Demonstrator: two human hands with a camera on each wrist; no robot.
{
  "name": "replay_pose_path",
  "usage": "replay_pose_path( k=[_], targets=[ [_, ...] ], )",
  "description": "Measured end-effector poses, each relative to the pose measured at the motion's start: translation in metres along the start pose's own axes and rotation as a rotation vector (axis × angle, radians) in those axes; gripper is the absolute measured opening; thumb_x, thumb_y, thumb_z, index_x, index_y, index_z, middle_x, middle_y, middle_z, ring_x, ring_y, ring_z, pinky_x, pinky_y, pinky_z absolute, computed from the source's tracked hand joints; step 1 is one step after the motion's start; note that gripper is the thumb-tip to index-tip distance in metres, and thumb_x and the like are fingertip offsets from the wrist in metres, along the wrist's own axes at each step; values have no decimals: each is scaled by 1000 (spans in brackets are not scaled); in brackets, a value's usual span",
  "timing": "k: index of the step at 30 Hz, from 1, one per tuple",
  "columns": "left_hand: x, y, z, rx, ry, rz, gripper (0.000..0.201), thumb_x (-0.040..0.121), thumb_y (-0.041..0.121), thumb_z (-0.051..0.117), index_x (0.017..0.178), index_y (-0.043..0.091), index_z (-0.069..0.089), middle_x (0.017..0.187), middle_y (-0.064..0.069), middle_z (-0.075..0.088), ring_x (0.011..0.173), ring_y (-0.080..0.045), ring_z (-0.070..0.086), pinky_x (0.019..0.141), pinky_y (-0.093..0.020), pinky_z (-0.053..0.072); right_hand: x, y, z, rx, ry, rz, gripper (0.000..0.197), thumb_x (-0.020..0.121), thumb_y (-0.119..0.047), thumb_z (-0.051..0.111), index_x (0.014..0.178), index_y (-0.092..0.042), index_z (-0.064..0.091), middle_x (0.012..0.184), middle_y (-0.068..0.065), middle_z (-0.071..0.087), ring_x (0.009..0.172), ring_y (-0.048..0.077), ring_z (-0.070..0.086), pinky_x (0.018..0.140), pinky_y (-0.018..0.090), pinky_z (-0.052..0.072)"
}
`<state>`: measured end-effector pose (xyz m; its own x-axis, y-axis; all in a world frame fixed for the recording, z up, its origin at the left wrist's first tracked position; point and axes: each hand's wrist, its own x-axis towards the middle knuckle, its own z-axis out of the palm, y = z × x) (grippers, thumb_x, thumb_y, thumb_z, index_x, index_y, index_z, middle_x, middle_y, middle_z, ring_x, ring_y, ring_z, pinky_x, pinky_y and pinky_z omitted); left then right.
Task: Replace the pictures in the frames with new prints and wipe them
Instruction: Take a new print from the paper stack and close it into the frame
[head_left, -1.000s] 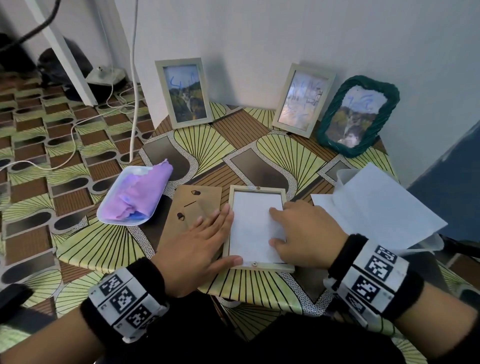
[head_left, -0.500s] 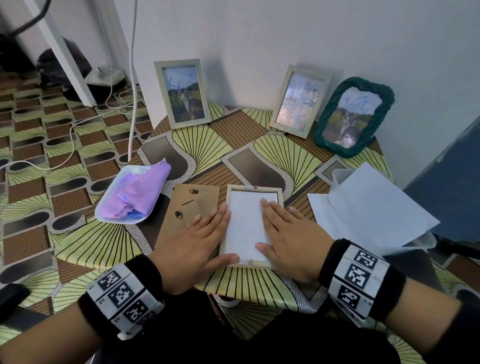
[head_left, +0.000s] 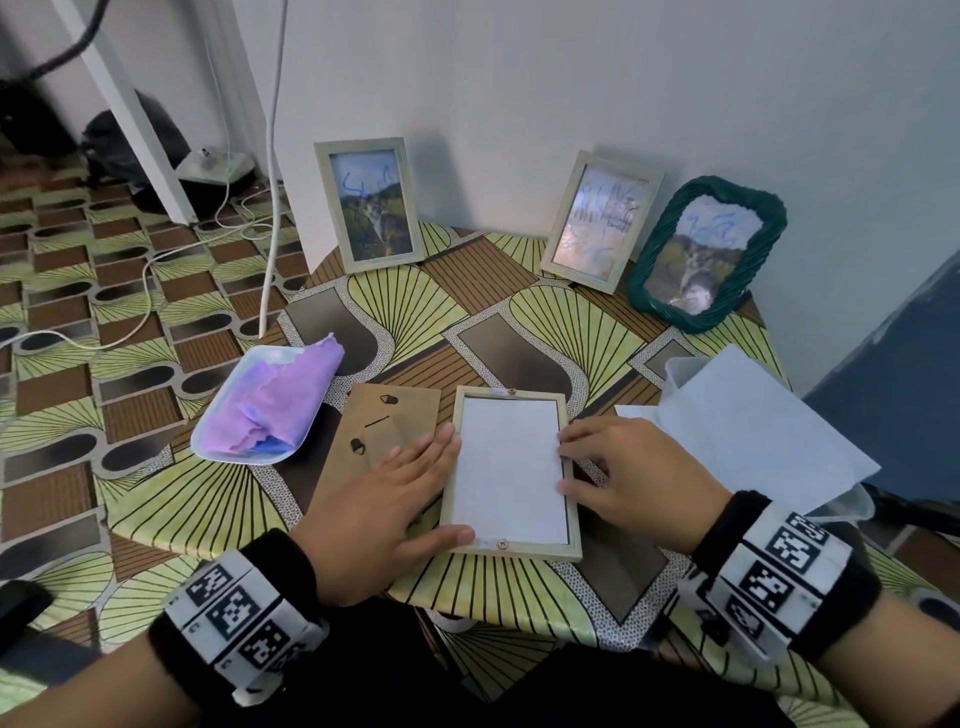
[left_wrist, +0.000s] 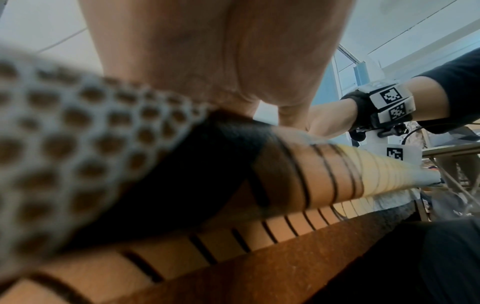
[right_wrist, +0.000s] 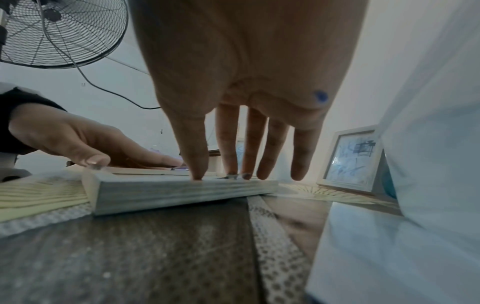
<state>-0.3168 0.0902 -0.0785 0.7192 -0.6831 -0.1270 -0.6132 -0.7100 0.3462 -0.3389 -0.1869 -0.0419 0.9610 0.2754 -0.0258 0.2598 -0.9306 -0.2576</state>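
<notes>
A light wooden frame (head_left: 519, 550) lies face down at the table's near edge, with a white print (head_left: 509, 467) set in its back. My left hand (head_left: 415, 483) lies flat, its fingers along the frame's left rim and its thumb on the bottom rim. It also covers part of the brown backing board (head_left: 387, 415) beside the frame. My right hand (head_left: 597, 467) touches the right rim with its fingertips (right_wrist: 197, 172); the frame (right_wrist: 182, 191) stays flat on the table. Neither hand grips anything.
Three frames with scribbled-on pictures lean on the wall: one left (head_left: 370, 205), one right (head_left: 600, 221), one with a green woven rim (head_left: 706, 254). A tray holding a purple cloth (head_left: 270, 405) sits left. White sheets (head_left: 748, 431) lie right. Cables run over the floor (head_left: 156, 270).
My right hand slid off the white print to the frame's right rim. My left hand stayed at the left rim.
</notes>
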Motion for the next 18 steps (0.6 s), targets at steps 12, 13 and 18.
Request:
replay_pose_path(
  k=[12, 13, 18],
  targets=[
    [1, 5, -4, 15, -39, -34, 92, 86, 73, 26, 154, 26, -14, 158, 15, -24, 145, 3, -19, 120, -20, -7, 9, -7, -4, -52, -34, 41, 41, 80, -49, 71, 106, -18, 74, 109, -9, 57, 99, 9, 54, 88, 32, 49],
    [1, 5, -5, 14, -39, -34, 92, 86, 72, 27, 154, 26, -13, 158, 15, -23, 145, 3, -19, 121, -21, -6, 9, -7, -5, -29, -19, 64, 43, 78, -50, 74, 108, -19, 74, 108, -8, 58, 96, 9, 54, 86, 32, 49],
    [1, 6, -6, 20, -42, -36, 91, 88, 71, 29, 154, 25, -14, 158, 15, -24, 145, 3, -19, 121, -22, -5, 8, -6, -7, 49, 23, 120, 46, 69, -53, 80, 103, -21, 75, 99, -12, 59, 86, 6, 55, 80, 30, 51]
  ],
)
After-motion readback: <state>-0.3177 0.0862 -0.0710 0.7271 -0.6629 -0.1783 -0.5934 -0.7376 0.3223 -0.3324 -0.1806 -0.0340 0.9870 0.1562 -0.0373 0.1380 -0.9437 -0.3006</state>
